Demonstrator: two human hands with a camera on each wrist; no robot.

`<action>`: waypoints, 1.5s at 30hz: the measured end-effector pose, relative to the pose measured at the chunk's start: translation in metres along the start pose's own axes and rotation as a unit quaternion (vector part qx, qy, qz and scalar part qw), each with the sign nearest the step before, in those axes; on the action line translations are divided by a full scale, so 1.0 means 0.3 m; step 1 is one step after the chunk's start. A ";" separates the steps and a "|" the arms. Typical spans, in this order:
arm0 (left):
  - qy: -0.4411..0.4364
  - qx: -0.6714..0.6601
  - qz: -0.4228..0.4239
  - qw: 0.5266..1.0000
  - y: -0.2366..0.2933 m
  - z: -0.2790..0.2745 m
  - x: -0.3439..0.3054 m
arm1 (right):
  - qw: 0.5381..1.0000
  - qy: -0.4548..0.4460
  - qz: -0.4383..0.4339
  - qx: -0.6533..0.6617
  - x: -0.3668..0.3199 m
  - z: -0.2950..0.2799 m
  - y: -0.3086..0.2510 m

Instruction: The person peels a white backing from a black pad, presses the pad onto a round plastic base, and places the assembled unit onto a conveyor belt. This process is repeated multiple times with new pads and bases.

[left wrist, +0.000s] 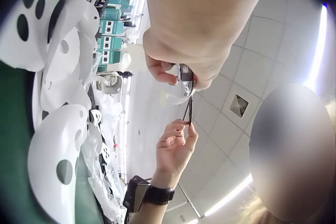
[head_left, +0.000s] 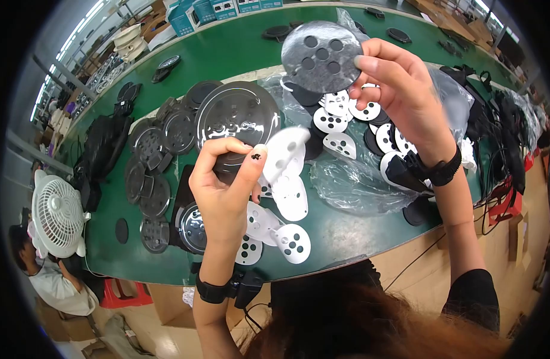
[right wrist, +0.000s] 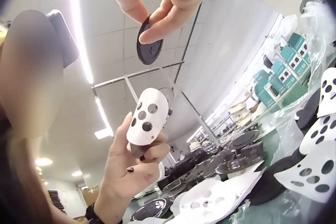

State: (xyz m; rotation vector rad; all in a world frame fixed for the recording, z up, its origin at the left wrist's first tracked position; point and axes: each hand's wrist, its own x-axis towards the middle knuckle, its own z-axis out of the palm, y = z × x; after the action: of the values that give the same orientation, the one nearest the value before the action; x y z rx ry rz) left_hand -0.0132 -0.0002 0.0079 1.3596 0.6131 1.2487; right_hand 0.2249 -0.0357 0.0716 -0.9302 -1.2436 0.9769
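My left hand (head_left: 227,185) pinches the lower edge of a clear round cover (head_left: 242,99) between thumb and forefinger, in front of the chest. Close by its fingertips is a curved white sheet with holes (head_left: 285,154); in the right wrist view this white sheet (right wrist: 149,116) stands right in front of the left fingers. Up at the right, my right hand (head_left: 406,90) grips a shiny dark grey disc with five holes (head_left: 318,51) by its edge, thumb on the near face. Nearly edge-on, the same disc (right wrist: 149,45) shows in the right wrist view.
Loose white sheets with holes (head_left: 294,244) lie under the left hand, more beside a plastic bag (head_left: 361,185). Stacked dark round housings (head_left: 149,143) fill the green table's left part. Teal boxes (head_left: 182,18) stand at the back, a white fan (head_left: 58,215) far left. Another person (head_left: 56,281) sits beyond.
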 end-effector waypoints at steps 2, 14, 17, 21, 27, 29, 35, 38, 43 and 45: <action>0.021 0.016 -0.006 1.000 0.000 0.002 0.003 | 1.000 -0.004 0.005 -0.003 -0.002 0.005 0.000; -0.071 -0.056 -0.039 0.995 0.029 0.015 -0.017 | 0.844 0.007 -0.392 -0.367 -0.019 0.059 0.034; -0.086 -0.066 -0.028 0.994 0.029 0.022 -0.023 | 0.749 -0.012 -0.481 -0.455 -0.021 0.069 0.046; -0.092 -0.079 -0.006 0.993 0.028 0.020 -0.027 | 0.724 -0.031 -0.520 -0.452 -0.023 0.067 0.056; -0.069 -0.067 -0.009 0.995 0.046 0.034 -0.028 | 0.730 -0.041 -0.520 -0.442 -0.033 0.065 0.062; -0.098 -0.101 -0.029 0.990 0.064 0.033 -0.020 | 0.731 -0.038 -0.520 -0.439 -0.035 0.070 0.069; -0.133 -0.103 -0.049 0.985 0.057 0.020 -0.011 | 0.999 0.004 -0.050 0.007 -0.056 0.077 0.023; -0.120 -0.091 -0.046 0.988 0.054 0.031 -0.013 | 0.999 -0.004 0.015 0.038 -0.051 0.072 0.018; -0.122 -0.080 -0.043 0.988 0.048 0.026 -0.009 | 0.996 -0.006 0.020 0.084 -0.049 0.076 0.021; -0.124 -0.075 -0.050 0.988 0.053 0.026 -0.007 | 0.996 -0.015 0.021 0.084 -0.049 0.070 0.013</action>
State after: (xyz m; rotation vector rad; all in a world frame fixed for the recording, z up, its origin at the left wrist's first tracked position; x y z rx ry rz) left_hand -0.0114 -0.0088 0.0237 1.3157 0.3997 1.0053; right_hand 0.2027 -0.0477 0.0652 -0.8164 -1.1520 1.1150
